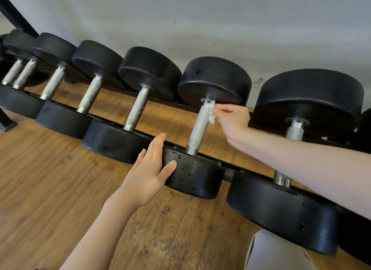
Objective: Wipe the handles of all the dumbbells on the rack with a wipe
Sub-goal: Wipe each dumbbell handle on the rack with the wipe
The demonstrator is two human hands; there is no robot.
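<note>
Several black dumbbells with knurled metal handles lie in a row on a low black rack. My right hand pinches a small white wipe against the upper right side of one handle, close to the far weight head. My left hand rests with straight fingers on the left side of that dumbbell's near head, thumb on its top face, which is speckled with wet drops. To the right lies a larger dumbbell; my right forearm crosses over its handle.
A wooden floor runs under and in front of the rack. A pale wall stands right behind the far weight heads. My knee in light trousers shows at the bottom right. A black rack foot sits at the far left.
</note>
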